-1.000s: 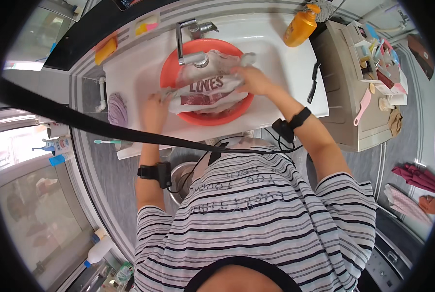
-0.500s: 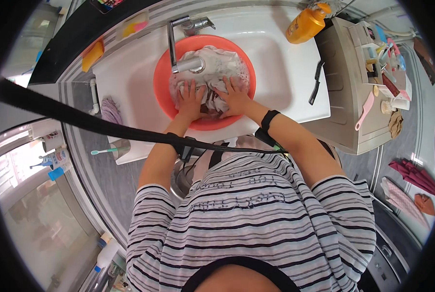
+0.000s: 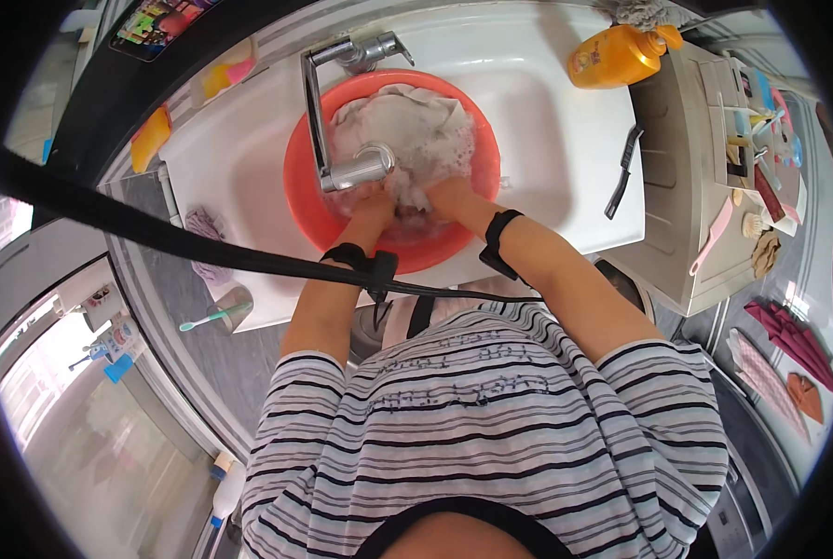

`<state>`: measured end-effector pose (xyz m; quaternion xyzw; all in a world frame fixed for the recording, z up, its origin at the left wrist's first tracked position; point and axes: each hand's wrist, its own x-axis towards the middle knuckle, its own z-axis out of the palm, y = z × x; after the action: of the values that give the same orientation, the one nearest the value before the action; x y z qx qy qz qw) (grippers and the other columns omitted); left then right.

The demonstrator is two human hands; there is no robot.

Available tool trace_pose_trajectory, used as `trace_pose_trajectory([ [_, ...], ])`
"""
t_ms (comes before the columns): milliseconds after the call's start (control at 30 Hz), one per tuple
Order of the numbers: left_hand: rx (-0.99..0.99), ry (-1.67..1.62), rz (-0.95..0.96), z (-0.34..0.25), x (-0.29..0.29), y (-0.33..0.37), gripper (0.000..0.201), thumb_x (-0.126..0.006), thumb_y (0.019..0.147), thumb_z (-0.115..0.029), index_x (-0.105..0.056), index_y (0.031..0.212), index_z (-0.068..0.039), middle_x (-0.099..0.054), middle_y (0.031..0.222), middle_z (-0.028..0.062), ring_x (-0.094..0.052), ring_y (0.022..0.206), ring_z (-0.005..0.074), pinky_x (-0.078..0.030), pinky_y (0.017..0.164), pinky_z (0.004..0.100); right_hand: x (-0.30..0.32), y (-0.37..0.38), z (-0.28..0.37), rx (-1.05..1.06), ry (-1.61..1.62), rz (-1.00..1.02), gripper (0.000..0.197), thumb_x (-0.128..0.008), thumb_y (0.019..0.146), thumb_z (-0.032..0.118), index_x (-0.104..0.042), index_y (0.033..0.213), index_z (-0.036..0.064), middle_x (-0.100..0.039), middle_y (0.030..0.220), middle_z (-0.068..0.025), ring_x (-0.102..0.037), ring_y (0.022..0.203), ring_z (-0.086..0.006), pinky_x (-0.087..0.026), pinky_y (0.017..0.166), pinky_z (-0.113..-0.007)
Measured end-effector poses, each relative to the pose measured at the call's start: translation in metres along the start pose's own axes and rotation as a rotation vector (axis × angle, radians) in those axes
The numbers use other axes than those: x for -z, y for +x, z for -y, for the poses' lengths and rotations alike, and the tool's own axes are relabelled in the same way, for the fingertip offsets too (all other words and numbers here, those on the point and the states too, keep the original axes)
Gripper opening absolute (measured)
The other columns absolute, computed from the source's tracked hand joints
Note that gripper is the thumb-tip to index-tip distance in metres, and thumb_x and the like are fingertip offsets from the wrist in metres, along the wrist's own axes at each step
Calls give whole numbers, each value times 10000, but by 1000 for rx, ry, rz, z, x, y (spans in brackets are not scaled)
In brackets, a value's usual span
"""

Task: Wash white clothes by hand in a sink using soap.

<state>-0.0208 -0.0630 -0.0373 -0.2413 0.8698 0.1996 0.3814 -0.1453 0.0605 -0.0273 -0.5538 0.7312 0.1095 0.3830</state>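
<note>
Cloth (image 3: 407,110) lies soaked in the red basin (image 3: 426,254) at the frame's upper centre — wetted and lathered, suds (image 3: 460,152) not yet cleared — with left hand (image 3: 372,203) and right hand (image 3: 450,197) dipped in by its lower part, fingers hidden, so their grip I cannot tell.

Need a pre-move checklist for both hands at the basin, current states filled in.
1. Round red-orange basin standing in the white ceramic sink: ok.
2. Left hand and right hand both inside the basin: ok.
3. Fingers visible: not ok, hidden by whitish suds and cloudy water.
4. Grip on the soaked off-white cloth: cannot tell, contact is hidden.
5. Chrome swivel faucet clear of the left hand: cannot tell; its spout end appears right by the hand, depth unclear.
6. Orange pump bottle away from both hands: ok, at the sink's far right corner.
</note>
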Motion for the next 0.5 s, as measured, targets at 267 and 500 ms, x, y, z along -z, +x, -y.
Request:
trace_pose_trajectory([
  [267,26,-13,209,5,5,3,589,-693,694,-350,-544,1201,-91,-509,1254,164,-462,1197,338,-287,1025,523,-22,23,-4,87,-5,-114,272,-640,698,221,-641,904,43,-650,906,-153,-634,847,-308,-497,706,-436],
  [500,-6,-656,-749,-16,-15,-54,960,-778,657,-306,-209,1411,-136,-301,1398,211,-400,1234,341,-317,1016,456,-2,-5,-3,136,506,-430,516,-645,749,302,-521,1173,36,-592,1086,-205,-581,997,-343,-462,834,-395],
])
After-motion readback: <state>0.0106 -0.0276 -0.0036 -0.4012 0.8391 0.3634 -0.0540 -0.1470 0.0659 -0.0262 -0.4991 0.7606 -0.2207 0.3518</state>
